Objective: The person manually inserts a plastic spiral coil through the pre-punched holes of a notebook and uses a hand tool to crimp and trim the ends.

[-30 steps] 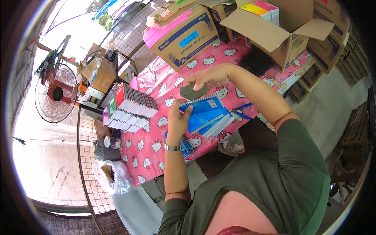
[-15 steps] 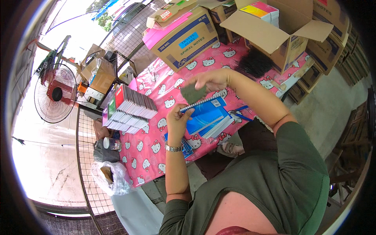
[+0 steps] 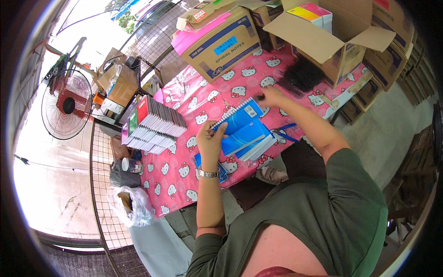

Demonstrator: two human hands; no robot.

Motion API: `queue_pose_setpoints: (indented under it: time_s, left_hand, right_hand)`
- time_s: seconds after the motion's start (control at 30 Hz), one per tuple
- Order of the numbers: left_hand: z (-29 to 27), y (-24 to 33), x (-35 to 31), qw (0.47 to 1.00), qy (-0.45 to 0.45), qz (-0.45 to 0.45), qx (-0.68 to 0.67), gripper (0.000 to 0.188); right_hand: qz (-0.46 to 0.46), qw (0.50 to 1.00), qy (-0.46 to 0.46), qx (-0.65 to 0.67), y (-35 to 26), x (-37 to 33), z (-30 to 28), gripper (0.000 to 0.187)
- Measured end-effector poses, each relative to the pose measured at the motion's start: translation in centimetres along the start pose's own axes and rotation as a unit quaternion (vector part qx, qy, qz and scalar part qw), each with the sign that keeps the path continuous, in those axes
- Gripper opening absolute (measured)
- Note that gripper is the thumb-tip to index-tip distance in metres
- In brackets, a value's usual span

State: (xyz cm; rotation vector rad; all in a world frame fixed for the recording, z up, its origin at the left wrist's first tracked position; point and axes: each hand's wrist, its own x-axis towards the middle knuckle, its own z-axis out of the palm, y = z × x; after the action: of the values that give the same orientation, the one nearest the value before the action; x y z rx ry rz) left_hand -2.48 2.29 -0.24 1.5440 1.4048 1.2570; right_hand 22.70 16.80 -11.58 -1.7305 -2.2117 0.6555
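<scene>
Head view, listed near to far: your green sleeves fill the lower edge, both forearms reaching up over a table (image 3: 177,182) covered in a pink cartoon-cat cloth. Your left hand (image 3: 210,141), wearing a metal wristwatch (image 3: 207,174), grips the near left edge of a blue spiral notebook (image 3: 242,129), thumb on top and fingers curled under it. That notebook sits atop a small stack of similar blue ones near the table's front edge, tilted up toward you. Blue scissors (image 3: 284,135) lie just beside the stack on its right. Your right hand (image 3: 270,96) rests beyond the notebook, fingers pinched on something dark, too small to tell, next to a heap of black coils (image 3: 300,76). To the left, a slanted stack of finished notebooks (image 3: 154,124). Farther back: a closed cardboard box (image 3: 221,44) with a pink sheet on top, and an open cardboard box (image 3: 341,39). Off the table at far left, a standing fan (image 3: 67,111).
</scene>
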Motion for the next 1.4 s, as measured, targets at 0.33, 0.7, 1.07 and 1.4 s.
queue_pose_setpoints:
  time_s: [0.33, 0.7, 1.07, 1.4]
  left_hand:
    - [2.0, -0.5, -0.4, 0.992, 0.112, 0.059, -0.009, 0.017]
    - [2.6, 0.0, -0.5, 0.982, 0.145, 0.103, 0.065, 0.017]
    - [2.1, -1.6, -1.0, 0.988, 0.129, 0.081, -0.032, 0.008]
    - [1.5, -2.5, -1.7, 0.954, 0.207, 0.178, 0.126, 0.011]
  right_hand:
    - [-0.083, 0.981, 0.126, -0.12, 4.5, -16.1, 9.7, 0.062]
    - [-0.275, 0.898, 0.28, 0.198, -9.3, -15.1, -4.0, 0.049]
    - [-0.31, 0.905, 0.273, 0.099, -13.3, -14.3, -4.0, 0.047]
    - [-0.239, 0.918, 0.076, 0.307, -13.5, -14.8, -4.2, 0.042]
